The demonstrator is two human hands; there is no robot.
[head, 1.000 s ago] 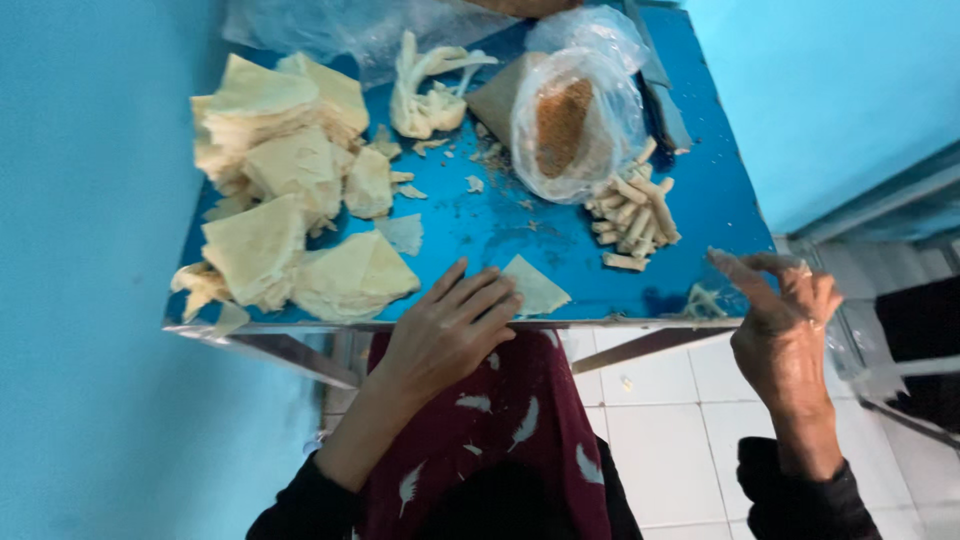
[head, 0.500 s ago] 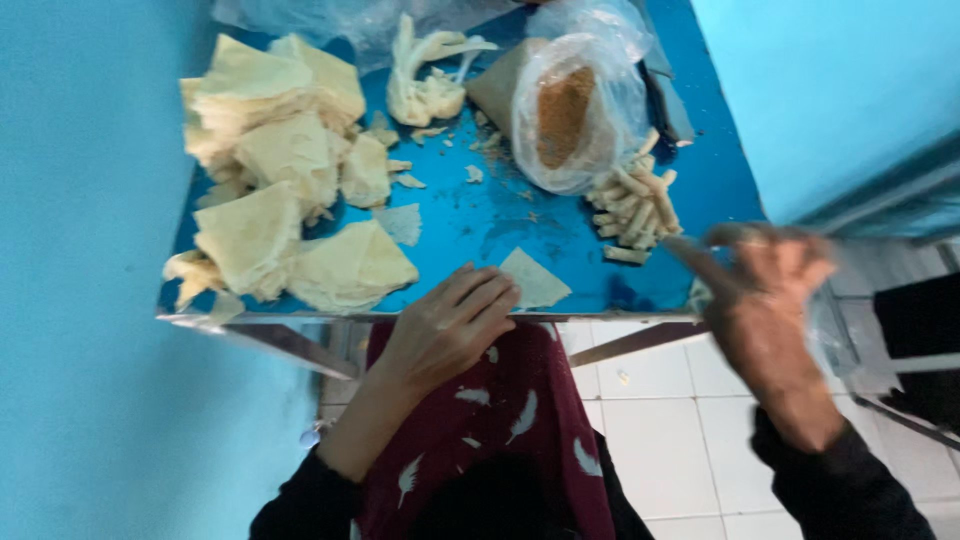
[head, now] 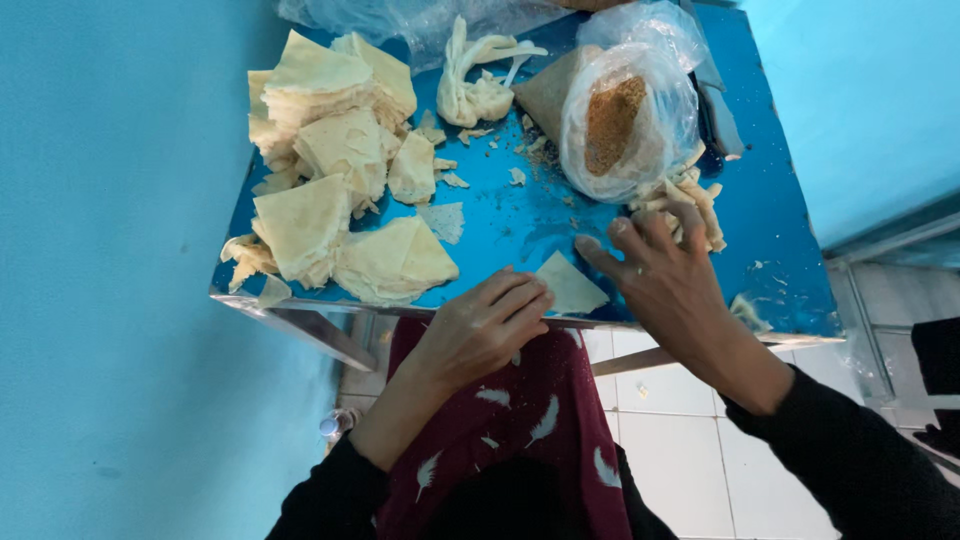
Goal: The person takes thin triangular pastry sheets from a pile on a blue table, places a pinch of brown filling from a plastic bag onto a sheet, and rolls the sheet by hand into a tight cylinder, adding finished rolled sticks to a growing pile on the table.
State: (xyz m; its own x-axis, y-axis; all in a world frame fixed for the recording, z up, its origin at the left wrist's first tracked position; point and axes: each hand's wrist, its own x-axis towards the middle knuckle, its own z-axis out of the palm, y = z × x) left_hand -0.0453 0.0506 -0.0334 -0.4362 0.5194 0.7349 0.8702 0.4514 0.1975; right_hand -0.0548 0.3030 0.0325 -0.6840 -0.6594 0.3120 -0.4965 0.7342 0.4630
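My left hand (head: 485, 325) rests flat on the near edge of a blue table (head: 770, 250), its fingertips touching a small triangular pastry sheet (head: 570, 285). My right hand (head: 665, 280) hovers over the table just right of that sheet, fingers spread, holding nothing. Just beyond its fingertips lies a pile of rolled pastry pieces (head: 690, 195). A clear plastic bag of brown filling (head: 620, 120) stands behind the rolls.
Stacks of folded triangular pastry sheets (head: 335, 190) cover the table's left half. Crumpled dough strips (head: 480, 80) and scraps lie at the back. A blue wall (head: 110, 250) stands on the left, white floor tiles (head: 670, 430) below.
My right hand has come in from off the table's right edge to above the table beside the small sheet. The left hand has barely moved.
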